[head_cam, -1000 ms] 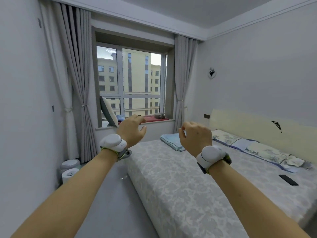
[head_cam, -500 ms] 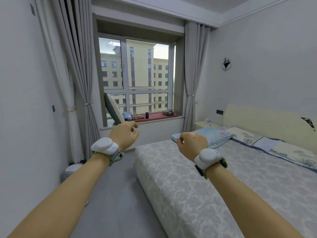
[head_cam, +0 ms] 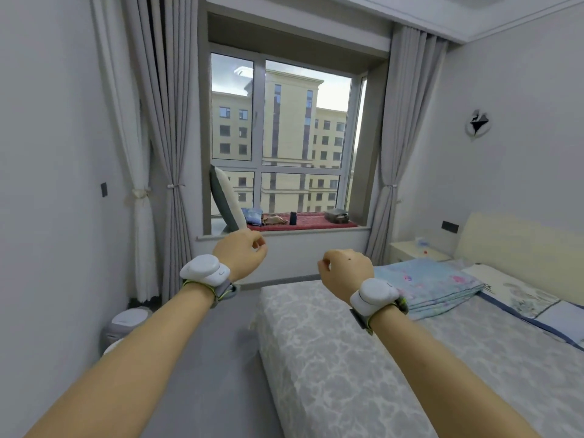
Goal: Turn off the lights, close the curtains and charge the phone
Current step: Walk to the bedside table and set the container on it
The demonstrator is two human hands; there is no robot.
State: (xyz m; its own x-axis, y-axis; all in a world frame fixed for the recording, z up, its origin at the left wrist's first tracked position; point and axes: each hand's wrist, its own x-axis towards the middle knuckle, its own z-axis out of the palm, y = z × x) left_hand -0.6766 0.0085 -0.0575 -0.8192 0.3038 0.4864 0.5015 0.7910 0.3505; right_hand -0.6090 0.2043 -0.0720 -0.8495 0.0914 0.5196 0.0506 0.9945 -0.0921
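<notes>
Grey curtains hang tied back on both sides of the window (head_cam: 284, 137): the left curtain (head_cam: 164, 137) and the right curtain (head_cam: 401, 137). My left hand (head_cam: 241, 252) is held out in front of the window sill, fingers curled in, holding nothing. My right hand (head_cam: 346, 273) hovers over the bed's far corner, loosely closed and empty. Both wrists carry white bands. No phone is in view. A dark wall socket (head_cam: 450, 226) sits beside the headboard.
The bed (head_cam: 363, 358) fills the right side, with a folded blue blanket (head_cam: 433, 286) and pillows. A nightstand (head_cam: 414, 251) stands by the right curtain. A pillow (head_cam: 226, 200) and small items lie on the sill. A bin (head_cam: 126, 324) sits by the left wall; grey floor runs between.
The view has moved closer to the window and turned left, so the phone on the bed has left the frame. Both hands' fingers have curled in from open.
</notes>
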